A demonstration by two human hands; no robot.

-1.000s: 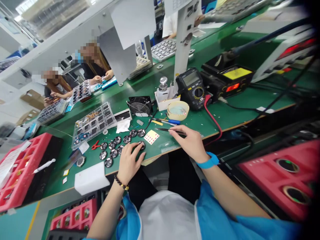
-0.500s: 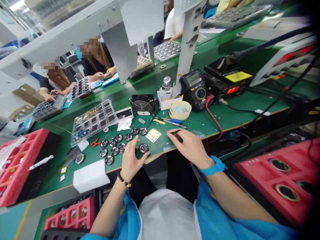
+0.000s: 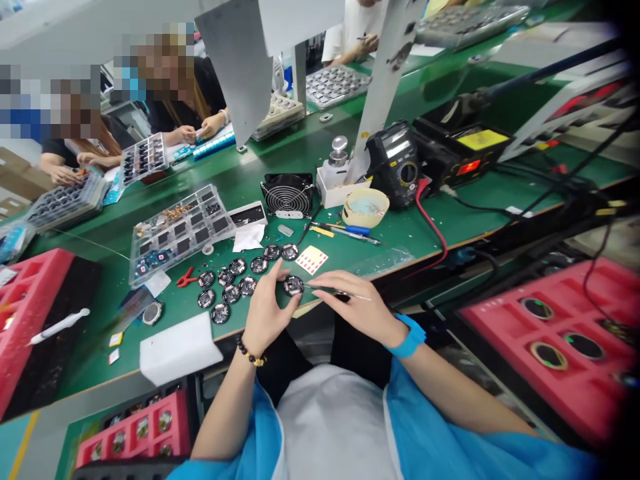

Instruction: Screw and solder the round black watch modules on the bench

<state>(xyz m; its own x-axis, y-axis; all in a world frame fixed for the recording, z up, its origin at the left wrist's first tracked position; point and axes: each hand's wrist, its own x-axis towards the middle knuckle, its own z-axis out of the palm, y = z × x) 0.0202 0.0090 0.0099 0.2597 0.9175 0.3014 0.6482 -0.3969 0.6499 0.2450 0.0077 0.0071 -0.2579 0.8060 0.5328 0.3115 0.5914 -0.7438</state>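
My left hand (image 3: pixel 269 305) curls its thumb and forefinger about a round black electronic module (image 3: pixel 293 286) near the bench's front edge. Thin metal tweezers (image 3: pixel 345 293) are pinched in my right hand (image 3: pixel 357 308), their tips pointing left and reaching the module's right side. Whether the tips grip anything is too small to tell. More round modules (image 3: pixel 231 293) of the same kind lie in a loose group left of my left hand. Just beyond my hands lies a pale sticker sheet (image 3: pixel 313 260) with red marks.
Behind the modules are a clear compartment box (image 3: pixel 183 230), a small fan (image 3: pixel 287 193), a round yellowish dish (image 3: pixel 366 207) and a multimeter (image 3: pixel 395 163). Red foam trays (image 3: pixel 545 313) stand low at right and left. Two co-workers sit across the bench; another is farther back.
My right hand has moved left, bringing the tweezers to the module. My left hand stays around it. The camera view has shifted slightly.
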